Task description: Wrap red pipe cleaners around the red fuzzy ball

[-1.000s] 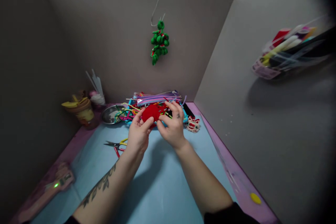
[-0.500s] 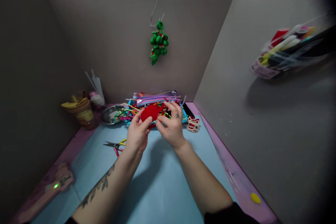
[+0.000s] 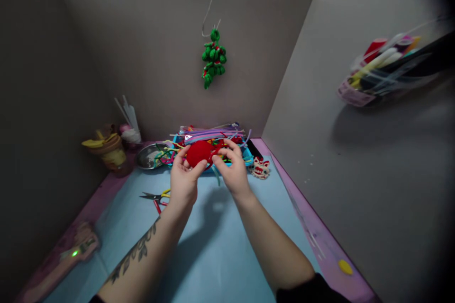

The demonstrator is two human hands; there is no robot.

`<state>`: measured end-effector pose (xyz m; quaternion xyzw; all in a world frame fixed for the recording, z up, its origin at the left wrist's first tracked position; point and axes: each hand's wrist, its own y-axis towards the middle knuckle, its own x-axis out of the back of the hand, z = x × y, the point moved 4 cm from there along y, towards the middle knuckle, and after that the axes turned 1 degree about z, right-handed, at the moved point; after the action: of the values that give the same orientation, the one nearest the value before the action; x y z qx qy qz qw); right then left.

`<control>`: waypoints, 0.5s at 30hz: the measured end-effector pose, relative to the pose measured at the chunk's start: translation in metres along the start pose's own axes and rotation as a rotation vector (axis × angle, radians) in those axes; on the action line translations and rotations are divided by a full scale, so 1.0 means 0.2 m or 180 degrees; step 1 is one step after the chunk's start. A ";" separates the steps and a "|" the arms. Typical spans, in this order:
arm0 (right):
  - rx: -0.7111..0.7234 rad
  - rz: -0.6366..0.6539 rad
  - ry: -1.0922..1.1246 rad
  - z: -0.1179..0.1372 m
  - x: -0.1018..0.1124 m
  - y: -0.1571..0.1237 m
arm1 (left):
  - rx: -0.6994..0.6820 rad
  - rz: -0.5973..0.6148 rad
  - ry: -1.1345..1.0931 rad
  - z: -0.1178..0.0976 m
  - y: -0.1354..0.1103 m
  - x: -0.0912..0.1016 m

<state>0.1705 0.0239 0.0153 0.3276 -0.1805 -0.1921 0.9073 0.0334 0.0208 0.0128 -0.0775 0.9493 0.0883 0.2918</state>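
Note:
Above the front of a blue basket [image 3: 248, 155] I hold a red fuzzy piece [image 3: 199, 153], rounded on its left and made of what look like pipe cleaners. My left hand [image 3: 184, 183] grips its left and lower edge between thumb and fingers. On its right side, my right hand [image 3: 233, 170] pinches the thin red strands that stick out there; the exact fingertip contact is hard to make out. Both hands are off the table mat, casting a shadow on it. Scissors [image 3: 155, 196] with red and yellow handles lie near my left wrist.
Colourful pipe cleaners [image 3: 216, 134] fill the basket. A metal bowl [image 3: 144, 157] and a brown-yellow pot [image 3: 113, 151] stand left of it, a red-white ornament [image 3: 261, 168] right. A pink glue gun [image 3: 81, 246] lies front left. A green ornament [image 3: 213, 57] hangs behind.
The red piece has shifted slightly left and turned, showing more of its round face. My right fingers have lowered and drawn closer together at its right side.

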 end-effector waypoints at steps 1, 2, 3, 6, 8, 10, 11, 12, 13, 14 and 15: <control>-0.0206 0.0016 0.0187 -0.03 -0.01 0.00 | 0.0001 0.0014 0.0016 0.00 0.00 0.00; -0.0374 0.0035 0.0343 -0.05 -0.02 0.00 | 0.0006 0.0034 0.0029 0.01 0.00 0.00; -0.0498 0.0052 0.0460 -0.07 -0.02 0.00 | 0.0022 0.0059 0.0041 0.01 0.00 0.00; -0.0688 0.0077 0.0604 -0.08 -0.02 0.01 | 0.0088 0.0147 0.0084 0.03 -0.01 0.00; -0.0734 0.0124 0.0575 -0.08 -0.01 0.01 | 0.0085 0.0173 0.0121 0.03 -0.01 0.00; -0.0735 0.0210 0.0466 -0.06 0.01 0.02 | 0.0026 0.0167 0.0168 0.03 -0.01 0.00; -0.0728 0.0256 0.0386 -0.05 0.01 0.02 | -0.0007 0.0163 0.0194 0.03 -0.01 0.00; -0.0718 0.0296 0.0303 -0.04 0.02 0.03 | -0.0031 0.0161 0.0218 0.03 -0.01 0.00; -0.0705 0.0333 0.0226 -0.03 0.02 0.03 | -0.0046 0.0157 0.0237 0.03 -0.01 0.00; -0.0687 0.0365 0.0154 -0.02 0.03 0.03 | -0.0051 0.0154 0.0252 0.03 -0.01 0.00; -0.0659 0.0396 0.0087 -0.01 0.04 0.04 | -0.0052 0.0151 0.0261 0.03 -0.01 0.00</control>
<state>0.1796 0.0272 0.0195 0.2229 -0.1673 -0.1486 0.9488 0.0375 0.0193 0.0086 -0.0609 0.9612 0.0996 0.2498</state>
